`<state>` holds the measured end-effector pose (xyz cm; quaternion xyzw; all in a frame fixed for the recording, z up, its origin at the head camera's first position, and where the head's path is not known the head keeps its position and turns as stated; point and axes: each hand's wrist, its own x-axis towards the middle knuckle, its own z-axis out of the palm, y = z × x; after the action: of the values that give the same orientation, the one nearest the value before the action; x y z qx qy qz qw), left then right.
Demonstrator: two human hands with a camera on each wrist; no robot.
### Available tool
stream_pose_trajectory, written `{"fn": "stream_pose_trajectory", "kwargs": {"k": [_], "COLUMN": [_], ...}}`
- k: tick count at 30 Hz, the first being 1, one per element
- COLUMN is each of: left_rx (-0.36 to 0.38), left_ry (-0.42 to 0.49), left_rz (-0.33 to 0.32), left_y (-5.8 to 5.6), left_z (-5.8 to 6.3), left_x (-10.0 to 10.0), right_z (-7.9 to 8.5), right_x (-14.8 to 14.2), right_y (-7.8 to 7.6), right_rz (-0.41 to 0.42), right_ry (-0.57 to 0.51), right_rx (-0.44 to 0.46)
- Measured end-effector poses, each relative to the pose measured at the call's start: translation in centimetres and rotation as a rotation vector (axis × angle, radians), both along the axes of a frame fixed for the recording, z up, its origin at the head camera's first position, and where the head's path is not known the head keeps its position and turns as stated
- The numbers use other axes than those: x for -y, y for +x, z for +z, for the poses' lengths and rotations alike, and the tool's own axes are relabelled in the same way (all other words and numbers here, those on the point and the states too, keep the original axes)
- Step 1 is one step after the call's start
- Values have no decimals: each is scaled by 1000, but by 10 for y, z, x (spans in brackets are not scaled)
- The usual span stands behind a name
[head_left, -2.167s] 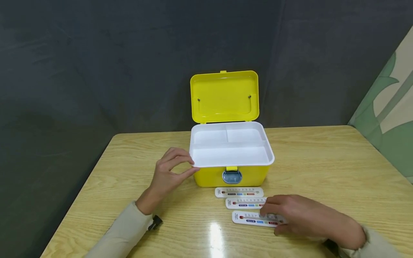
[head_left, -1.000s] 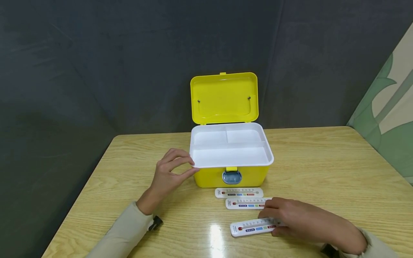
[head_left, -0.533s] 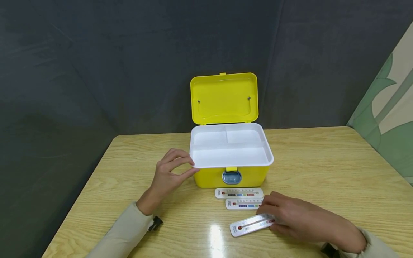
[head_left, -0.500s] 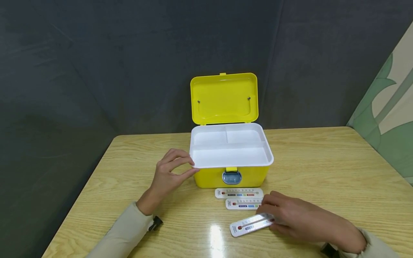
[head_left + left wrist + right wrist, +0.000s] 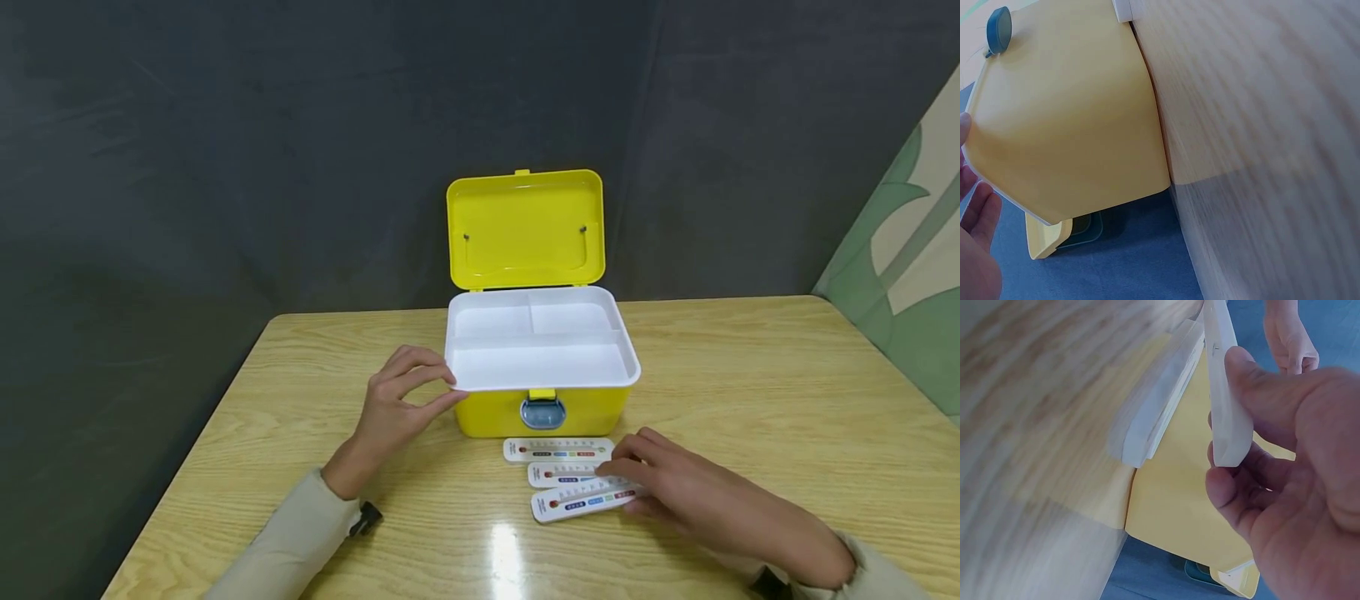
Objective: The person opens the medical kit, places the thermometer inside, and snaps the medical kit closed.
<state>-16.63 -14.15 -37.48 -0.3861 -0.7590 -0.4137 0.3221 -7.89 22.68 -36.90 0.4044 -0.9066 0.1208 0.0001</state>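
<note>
A yellow storage box point(image 5: 487, 415) stands on the table with its lid point(image 5: 525, 229) raised and a white divided tray point(image 5: 632, 367) in its top. At the tray's front left corner my left hand point(image 5: 390, 410) pinches the rim between thumb and fingers. My right hand point(image 5: 686, 492) holds a white strip thermometer point(image 5: 579, 503) by its right end; the right wrist view shows this thermometer point(image 5: 1225, 394) lifted off the table, between thumb and fingers. Two more thermometers lie flat before the box: a rear one point(image 5: 517, 451) and a middle one point(image 5: 542, 475), partly covered by the held one.
The wooden table point(image 5: 337, 342) reaches back to a dark cloth backdrop point(image 5: 300, 167). A blue-grey latch point(image 5: 543, 413) sits on the box front. A green leaf-patterned panel point(image 5: 900, 275) borders the table at the right.
My right hand has taken hold of the front thermometer, drawn it nearer, tilted it up, and now moved it away from me toward the middle one. My left hand stays at the tray corner.
</note>
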Motion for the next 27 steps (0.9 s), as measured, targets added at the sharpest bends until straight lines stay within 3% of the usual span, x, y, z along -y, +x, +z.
{"fn": "stream_pose_trajectory", "kwargs": {"k": [4, 11, 16, 22, 27], "left_rx": [3, 4, -4, -8, -14], "left_ry": [0, -1, 4, 8, 17], "left_rz": [3, 6, 10, 2, -12], "left_y": [0, 0, 1, 0, 0], "left_z": [1, 2, 4, 3, 1], "left_x": [0, 0, 0, 0, -1], "right_z": [0, 6, 8, 12, 14], "right_x": [0, 3, 5, 5, 3], "right_y": [-1, -1, -2, -2, -3], "right_rz": [0, -72, -61, -84, -60], "right_ry": [-22, -22, -47, -66, -125], "right_rx": [-17, -56, -139, -134, -205]}}
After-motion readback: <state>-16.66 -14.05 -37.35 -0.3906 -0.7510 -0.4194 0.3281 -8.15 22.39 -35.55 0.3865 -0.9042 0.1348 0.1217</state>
